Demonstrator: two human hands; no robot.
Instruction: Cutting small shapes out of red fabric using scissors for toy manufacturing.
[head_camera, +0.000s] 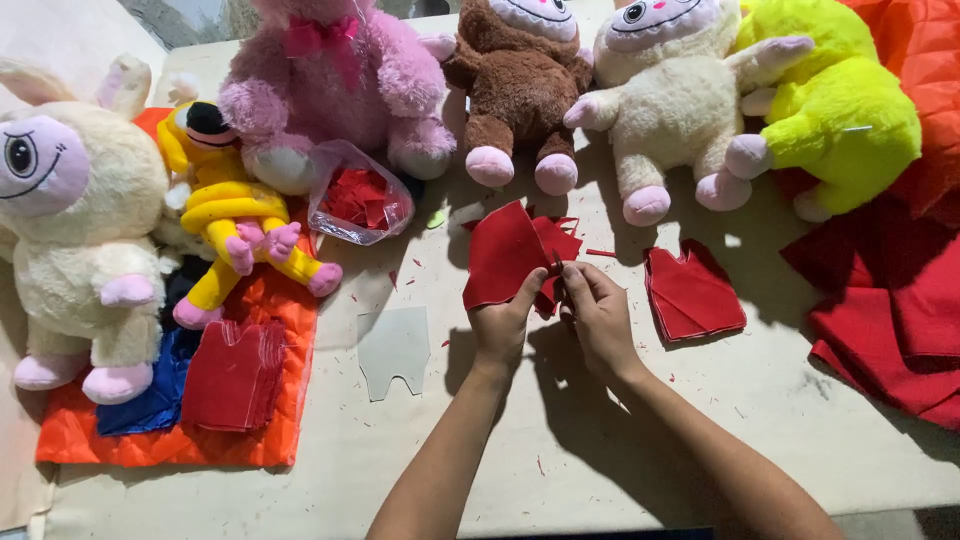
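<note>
Head view looks down on the left hand pinching a piece of red felt by its lower edge, fingers closed on it, near the middle of the table. The right hand is curled tight at the felt's right side around something thin and dark; I cannot tell what it is. If that is a blade, the left thumb sits very close to it, and a slip could nick the thumb or cut the felt crooked. The felt hangs loose above the grip, so it may flop or fold.

A stack of cut red pieces lies just beside the right hand, and a clear template near the left. Plush toys crowd the far edge, the brown plush nearest. The near edge has open room.
</note>
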